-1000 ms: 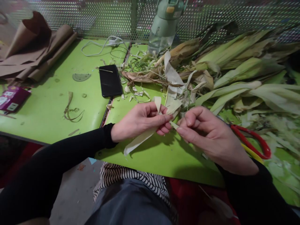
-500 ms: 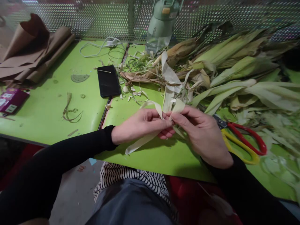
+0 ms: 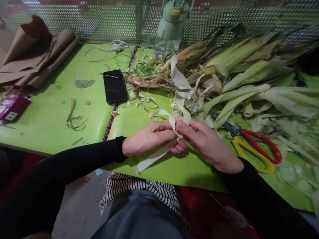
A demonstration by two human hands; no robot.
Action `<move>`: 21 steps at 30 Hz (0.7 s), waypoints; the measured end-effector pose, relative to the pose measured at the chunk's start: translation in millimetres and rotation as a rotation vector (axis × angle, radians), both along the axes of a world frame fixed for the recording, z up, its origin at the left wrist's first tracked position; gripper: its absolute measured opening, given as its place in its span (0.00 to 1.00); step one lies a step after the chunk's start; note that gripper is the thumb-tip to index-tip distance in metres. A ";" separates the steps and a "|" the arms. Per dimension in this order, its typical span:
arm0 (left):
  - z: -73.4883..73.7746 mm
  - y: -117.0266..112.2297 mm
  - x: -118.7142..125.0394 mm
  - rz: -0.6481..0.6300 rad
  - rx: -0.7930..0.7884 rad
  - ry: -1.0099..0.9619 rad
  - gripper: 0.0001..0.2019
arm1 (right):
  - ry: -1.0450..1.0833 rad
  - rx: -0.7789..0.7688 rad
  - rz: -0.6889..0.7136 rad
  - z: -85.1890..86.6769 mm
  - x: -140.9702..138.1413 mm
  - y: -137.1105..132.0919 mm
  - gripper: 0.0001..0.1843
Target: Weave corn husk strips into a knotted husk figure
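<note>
Pale corn husk strips [image 3: 157, 155] cross at a small knot between my two hands, just above the front edge of the green table. My left hand [image 3: 152, 136] pinches the strips from the left, with one long flat tail hanging below it toward the table edge. From the right, my right hand [image 3: 203, 141] grips them with thumb and fingers close to the knot. Two curled ends rise above my fingertips. Part of the knot is hidden by my fingers. Scissors [image 3: 259, 146] with one red and one yellow handle lie right of my right hand.
Corn husks [image 3: 256, 71] are heaped at the back right. Behind stands a water bottle [image 3: 170, 30] against a perforated metal screen [image 3: 99, 23]. A black phone [image 3: 115, 87], a white cable [image 3: 107, 51], brown paper [image 3: 37, 59] and a purple box [image 3: 13, 108] lie to the left.
My hands have come slightly lower, and my left thumb has drawn back so the knot shows. The upper ends now stand up in curls, and the lower tail hangs more openly.
</note>
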State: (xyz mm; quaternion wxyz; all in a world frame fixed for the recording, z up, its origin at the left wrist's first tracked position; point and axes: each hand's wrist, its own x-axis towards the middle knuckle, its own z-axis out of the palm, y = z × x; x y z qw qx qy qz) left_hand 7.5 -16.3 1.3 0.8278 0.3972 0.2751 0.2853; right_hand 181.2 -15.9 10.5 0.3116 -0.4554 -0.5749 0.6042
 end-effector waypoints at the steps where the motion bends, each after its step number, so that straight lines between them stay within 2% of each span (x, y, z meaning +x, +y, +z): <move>1: 0.7 -0.8 0.3 -0.007 0.004 0.000 0.07 | 0.039 -0.049 0.033 0.5 -1.9 -0.9 0.16; 3: 0.8 -2.5 1.2 -0.013 -0.007 0.005 0.07 | 0.148 -0.130 0.042 -0.1 -5.0 -3.2 0.12; 6: -3.4 -5.0 3.4 -0.011 -0.061 0.015 0.10 | 0.286 -0.156 -0.031 -2.0 -6.2 -5.2 0.09; 11: -13.6 -9.8 6.9 0.037 -0.115 -0.034 0.14 | 0.365 -0.178 -0.066 -2.7 -5.6 -6.4 0.10; 18: -14.7 -15.5 9.7 -0.031 -0.089 -0.012 0.14 | 0.287 -0.204 -0.038 -2.9 -10.6 -10.5 0.12; 21: -10.9 -14.9 11.0 -0.003 -0.137 -0.020 0.13 | 0.128 -0.105 -0.046 -0.9 -5.3 -6.5 0.15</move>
